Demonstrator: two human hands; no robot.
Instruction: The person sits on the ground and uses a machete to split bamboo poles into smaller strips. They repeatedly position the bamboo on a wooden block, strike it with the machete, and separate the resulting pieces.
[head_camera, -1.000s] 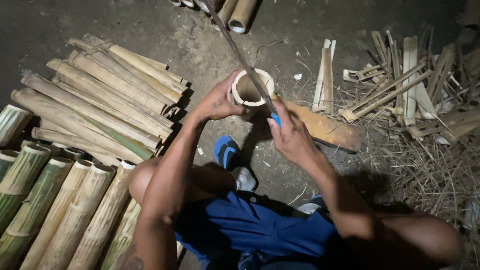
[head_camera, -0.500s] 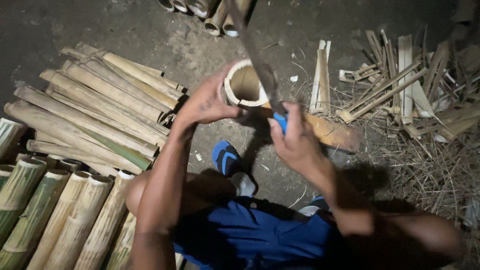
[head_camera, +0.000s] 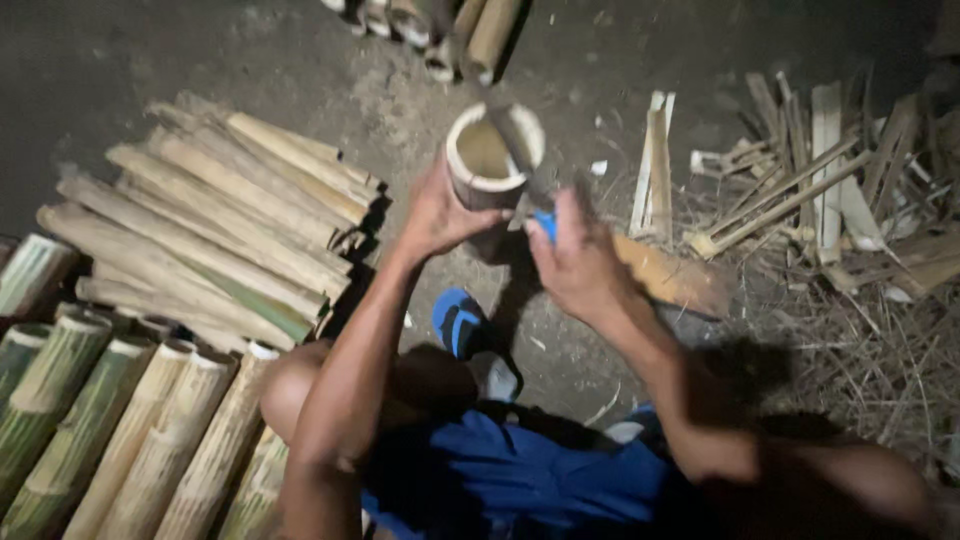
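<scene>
On the dirt floor, our left hand (head_camera: 440, 215) gripped an upright bamboo tube (head_camera: 487, 160); at four o'clock, our right hand (head_camera: 580, 262) clutched a blue-handled knife (head_camera: 515, 150) across its rim.

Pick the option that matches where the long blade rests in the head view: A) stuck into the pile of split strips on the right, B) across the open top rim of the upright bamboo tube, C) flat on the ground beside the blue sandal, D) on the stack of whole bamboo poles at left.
B: the blade lies across the open rim of the bamboo tube, which the left hand steadies while the right hand grips the blue handle.
</scene>
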